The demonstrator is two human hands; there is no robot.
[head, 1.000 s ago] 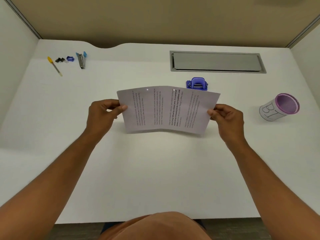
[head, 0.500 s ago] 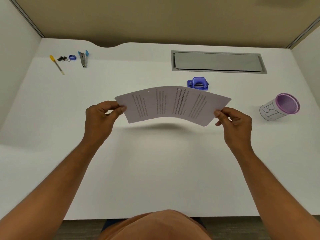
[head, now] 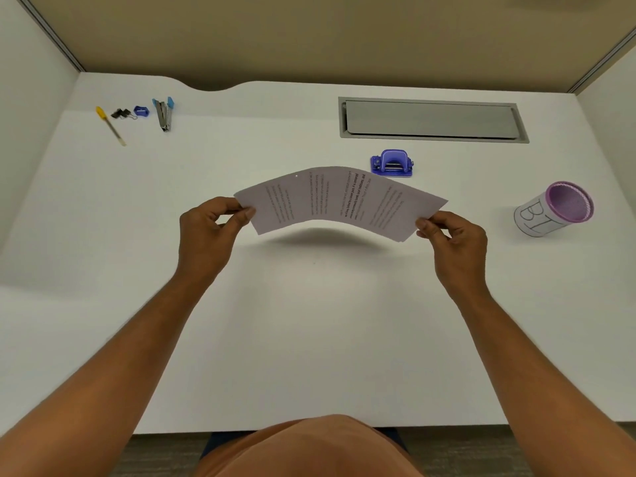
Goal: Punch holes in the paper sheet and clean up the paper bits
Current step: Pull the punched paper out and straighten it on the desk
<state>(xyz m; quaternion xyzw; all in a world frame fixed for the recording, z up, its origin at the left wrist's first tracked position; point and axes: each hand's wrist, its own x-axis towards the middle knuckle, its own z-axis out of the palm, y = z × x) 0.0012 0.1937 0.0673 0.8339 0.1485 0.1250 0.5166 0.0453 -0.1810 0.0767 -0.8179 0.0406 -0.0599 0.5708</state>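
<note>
A printed paper sheet (head: 340,201) hangs above the white desk (head: 309,321), bowed upward in the middle. One punched hole shows near its far edge, left of centre. My left hand (head: 210,232) pinches the sheet's left end between thumb and fingers. My right hand (head: 454,239) pinches its right end the same way. A blue hole punch (head: 392,163) stands on the desk just behind the sheet, right of centre. No loose paper bits are visible.
A purple-rimmed cup marked "BT" (head: 554,210) stands at the right. At the far left lie a yellow pen (head: 110,125), black binder clips (head: 121,113), a blue sharpener (head: 141,111) and a stapler (head: 163,113). A grey cable hatch (head: 432,119) is set into the desk's back.
The sheet has tilted flatter and dropped toward the desk, its middle arching up. My hands have spread slightly apart, the right one moving right and down.
</note>
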